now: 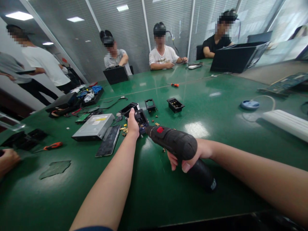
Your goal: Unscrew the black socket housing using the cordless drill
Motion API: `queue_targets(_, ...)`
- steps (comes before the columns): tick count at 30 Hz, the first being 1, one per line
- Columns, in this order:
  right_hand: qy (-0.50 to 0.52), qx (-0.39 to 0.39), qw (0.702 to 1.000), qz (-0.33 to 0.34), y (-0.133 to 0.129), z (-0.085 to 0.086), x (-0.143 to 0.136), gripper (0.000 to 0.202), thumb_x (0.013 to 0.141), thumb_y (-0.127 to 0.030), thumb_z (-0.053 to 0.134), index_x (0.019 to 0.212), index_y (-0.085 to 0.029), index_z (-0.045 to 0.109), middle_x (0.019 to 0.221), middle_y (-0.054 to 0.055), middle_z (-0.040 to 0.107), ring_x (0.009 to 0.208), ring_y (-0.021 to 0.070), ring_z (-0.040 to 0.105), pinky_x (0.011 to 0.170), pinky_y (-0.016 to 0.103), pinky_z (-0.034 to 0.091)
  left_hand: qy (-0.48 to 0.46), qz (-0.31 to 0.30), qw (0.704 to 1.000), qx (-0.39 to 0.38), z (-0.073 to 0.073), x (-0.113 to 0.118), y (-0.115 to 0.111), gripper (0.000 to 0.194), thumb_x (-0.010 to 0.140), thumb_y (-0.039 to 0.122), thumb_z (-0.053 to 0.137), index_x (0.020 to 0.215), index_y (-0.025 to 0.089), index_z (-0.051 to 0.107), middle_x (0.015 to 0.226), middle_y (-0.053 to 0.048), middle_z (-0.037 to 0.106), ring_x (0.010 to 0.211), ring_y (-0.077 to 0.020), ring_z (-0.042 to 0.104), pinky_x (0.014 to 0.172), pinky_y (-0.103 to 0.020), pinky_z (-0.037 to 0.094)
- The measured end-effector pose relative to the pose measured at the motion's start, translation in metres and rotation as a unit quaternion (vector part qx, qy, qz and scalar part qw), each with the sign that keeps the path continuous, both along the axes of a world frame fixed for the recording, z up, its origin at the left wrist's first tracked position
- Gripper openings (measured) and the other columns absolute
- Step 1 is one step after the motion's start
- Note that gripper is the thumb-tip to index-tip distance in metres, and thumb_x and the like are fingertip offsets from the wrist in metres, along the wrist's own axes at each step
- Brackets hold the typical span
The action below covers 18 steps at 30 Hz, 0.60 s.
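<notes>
My left hand [133,124] is closed around the side of a black plastic housing [141,119] with small metal parts inside, and its thumb points up. My right hand [190,157] grips a black cordless drill [173,139] by its handle. The drill's front end points left at the housing; whether its tip touches a screw is hidden. Behind the held housing lies another black housing [130,109]. A black frame [150,105] and a further black housing [175,105] rest farther back. Small brass pieces [124,129] and screws are scattered around the left hand.
Left of my arm are a silver disc drive [93,126], a dark phone [108,141] and an orange screwdriver [53,146]. Another person's hand [9,160] is at the left edge. A white power strip [287,123] lies right. Several people sit or stand beyond the green table [168,199].
</notes>
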State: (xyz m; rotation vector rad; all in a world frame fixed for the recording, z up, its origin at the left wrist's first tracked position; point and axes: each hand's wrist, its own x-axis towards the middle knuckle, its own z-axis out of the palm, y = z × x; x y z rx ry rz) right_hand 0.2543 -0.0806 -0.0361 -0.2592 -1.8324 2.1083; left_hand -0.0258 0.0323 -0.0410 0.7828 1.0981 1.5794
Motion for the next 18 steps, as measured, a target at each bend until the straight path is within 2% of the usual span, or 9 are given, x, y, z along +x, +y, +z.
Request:
queue_targets(4,-0.013,0.001,1.000,0.008,0.0006,0.0033,0.0008,0.050,0.066,-0.038,0.120,0.090,-0.019,0.081,0.087,0.002,0.084,0.089,0.0272,0.087,0.091,0.042,0.070,0.001,0.016,1.000,-0.008,0.0013,0.0025,-0.0013,0.062,0.101,0.084,0.078,0.106,0.022,0.084,0.094,-0.013,0.091,0.104,-0.0408,0.095,0.082,-0.044,0.078)
queue_targets(11,-0.023,0.013,1.000,0.006,-0.0002,0.0042,0.0028,0.055,0.065,-0.043,0.121,0.087,-0.020,0.076,0.087,0.001,0.084,0.088,0.0270,0.086,0.089,0.043,0.071,0.017,0.010,1.000,0.010,-0.0028,-0.0001,0.0023,0.075,0.088,0.094,0.084,0.107,0.021,0.083,0.092,-0.013,0.090,0.095,-0.0386,0.094,0.078,-0.043,0.076)
queue_targets(18,-0.017,-0.002,1.000,0.004,-0.0002,0.0055,0.0020,0.055,0.063,-0.037,0.122,0.093,-0.021,0.078,0.087,-0.001,0.084,0.087,0.0263,0.087,0.087,0.039,0.069,0.030,0.010,0.999,0.012,-0.0040,-0.0019,0.0034,0.075,0.088,0.096,0.082,0.106,0.023,0.083,0.093,-0.012,0.090,0.099,-0.0397,0.094,0.078,-0.043,0.076)
